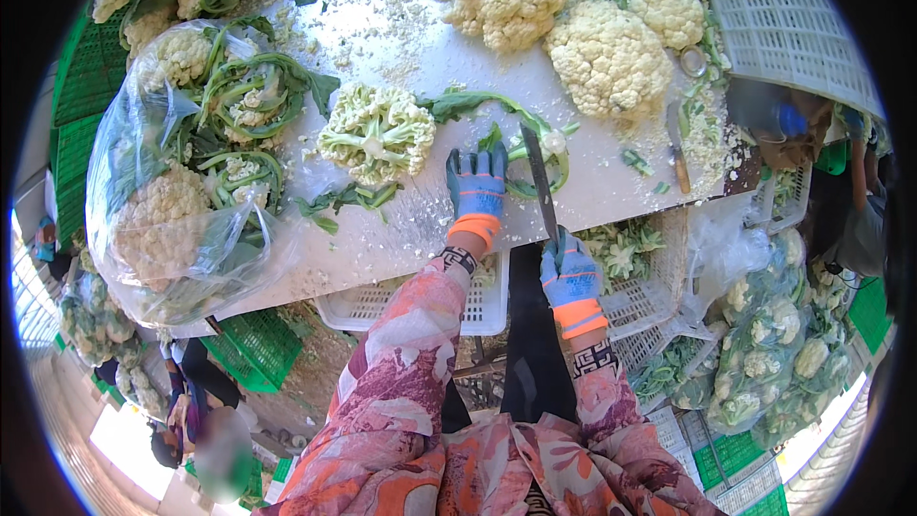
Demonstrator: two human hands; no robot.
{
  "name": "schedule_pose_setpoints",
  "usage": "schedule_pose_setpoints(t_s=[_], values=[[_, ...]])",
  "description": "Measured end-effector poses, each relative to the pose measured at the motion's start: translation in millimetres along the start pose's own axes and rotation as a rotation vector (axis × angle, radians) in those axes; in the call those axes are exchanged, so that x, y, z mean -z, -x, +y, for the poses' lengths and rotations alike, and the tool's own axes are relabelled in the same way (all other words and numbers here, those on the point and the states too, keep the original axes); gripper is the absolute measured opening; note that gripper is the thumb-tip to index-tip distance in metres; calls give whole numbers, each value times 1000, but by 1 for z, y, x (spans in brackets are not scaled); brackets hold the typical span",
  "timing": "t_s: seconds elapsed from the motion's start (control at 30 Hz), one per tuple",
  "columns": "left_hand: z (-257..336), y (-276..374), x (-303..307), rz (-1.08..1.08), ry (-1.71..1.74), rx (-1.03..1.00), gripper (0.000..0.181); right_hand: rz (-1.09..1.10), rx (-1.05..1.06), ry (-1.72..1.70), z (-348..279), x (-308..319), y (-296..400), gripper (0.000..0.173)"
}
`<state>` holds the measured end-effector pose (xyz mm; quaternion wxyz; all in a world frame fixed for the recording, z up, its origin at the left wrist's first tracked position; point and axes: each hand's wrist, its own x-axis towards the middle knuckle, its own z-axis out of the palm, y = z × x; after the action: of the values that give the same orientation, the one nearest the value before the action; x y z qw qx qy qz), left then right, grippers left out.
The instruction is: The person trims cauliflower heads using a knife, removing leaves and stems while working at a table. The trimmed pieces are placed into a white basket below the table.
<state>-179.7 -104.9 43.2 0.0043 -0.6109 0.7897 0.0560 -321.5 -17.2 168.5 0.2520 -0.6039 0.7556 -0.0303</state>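
Observation:
My left hand (478, 183), in a blue and orange glove, lies on the white tabletop (430, 222) with its fingers spread and nothing seen in it. Just beyond it, to the left, a trimmed cauliflower head (377, 135) rests with its cut stem up. My right hand (571, 274), gloved alike, grips a long dark-bladed knife (541, 183) at the table's near edge, the blade pointing away from me. The blade crosses a cut cauliflower stem with leaves (553, 143). Whole cauliflowers (609, 57) sit at the back right.
A clear plastic bag (154, 229) of cauliflowers takes up the left side. A second knife (679, 150) lies at the right. White crates (781, 14) stand at the right and below the table edge. Other people (190, 401) are in the background.

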Motion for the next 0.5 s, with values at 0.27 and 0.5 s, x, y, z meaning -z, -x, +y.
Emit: schedule_pose_setpoints(t_s=[0.27, 0.5], values=[[-14, -3, -11, -52, 8, -26, 32, -255, -133, 432, 20, -30, -27, 29], [-17, -16, 12, -124, 50, -46, 25, -181, -276, -84, 71, -64, -27, 28]])
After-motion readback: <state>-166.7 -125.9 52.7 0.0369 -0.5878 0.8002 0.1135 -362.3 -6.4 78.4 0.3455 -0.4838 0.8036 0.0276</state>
